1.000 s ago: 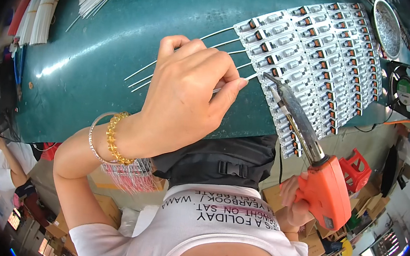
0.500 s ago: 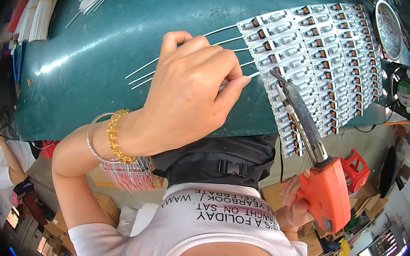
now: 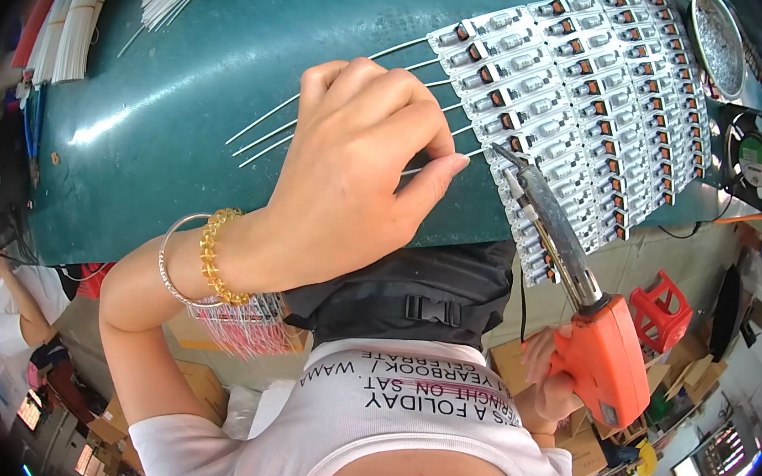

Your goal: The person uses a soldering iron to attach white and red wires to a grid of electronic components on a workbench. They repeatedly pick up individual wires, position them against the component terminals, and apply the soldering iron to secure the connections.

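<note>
My left hand (image 3: 361, 158) is closed in a pinch on a thin white wire (image 3: 475, 153), whose end meets the left edge of a sheet of circuit boards (image 3: 585, 120). Silver-white rows on the sheet carry orange-and-black parts. Above that wire, several other white wires (image 3: 405, 51) reach the same edge, and their loose ends pass left under my hand. My right hand (image 3: 551, 378) grips the handle of an orange soldering gun (image 3: 609, 361). Its dark tip (image 3: 502, 151) is at the sheet's left edge, beside the pinched wire; I cannot tell whether they touch.
A metal dish (image 3: 719, 46) of small bits stands at the far right of the green table (image 3: 157, 180), above a black fan (image 3: 755, 162). Bundles of white wires (image 3: 80, 25) lie far left. A red stool (image 3: 661, 311) is on the floor at right; a person (image 3: 21, 304) sits at left.
The sheet of boards has shifted slightly left and up in view. The soldering gun's tip has moved a little left and down. My left thumb is slightly farther right, still pinching the wire.
</note>
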Motion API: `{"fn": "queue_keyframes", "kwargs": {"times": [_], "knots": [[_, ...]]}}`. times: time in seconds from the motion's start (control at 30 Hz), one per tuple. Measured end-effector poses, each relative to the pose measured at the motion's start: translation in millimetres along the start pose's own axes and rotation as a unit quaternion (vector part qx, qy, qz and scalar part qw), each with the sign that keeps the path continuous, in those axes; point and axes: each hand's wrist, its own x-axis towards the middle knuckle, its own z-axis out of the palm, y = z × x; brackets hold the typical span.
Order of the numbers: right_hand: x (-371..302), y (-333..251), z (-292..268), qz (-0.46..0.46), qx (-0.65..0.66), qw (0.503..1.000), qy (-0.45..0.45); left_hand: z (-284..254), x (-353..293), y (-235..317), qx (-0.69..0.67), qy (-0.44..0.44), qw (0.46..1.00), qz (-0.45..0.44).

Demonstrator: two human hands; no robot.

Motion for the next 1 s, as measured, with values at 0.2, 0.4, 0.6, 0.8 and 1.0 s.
{"fn": "queue_keyframes", "kwargs": {"times": [0.2,0.4,0.6,0.8,1.0], "knots": [[-11.2,6.1,-6.9,0.073,-0.114,0.991,-0.021,0.3,0.5,-1.7,0.005,-0.004,1.000,0.002],[-18.1,7.5,-9.3,0.089,-0.103,0.991,0.003,1.1,1.1,-1.7,0.013,-0.004,1.000,0.001],[20.6,-7.9,21.5,-0.060,0.170,0.983,0.021,3.0,-1.2,-0.3,0.002,-0.001,1.000,0.001],[39.4,-11.2,26.4,-0.098,0.259,0.961,-0.022,-28.6,11.8,-14.4,0.126,0.068,0.989,0.023],[45.7,-7.2,23.0,-0.127,0.262,0.957,0.001,-95.5,35.7,-110.0,0.444,0.091,0.890,0.046]]}}
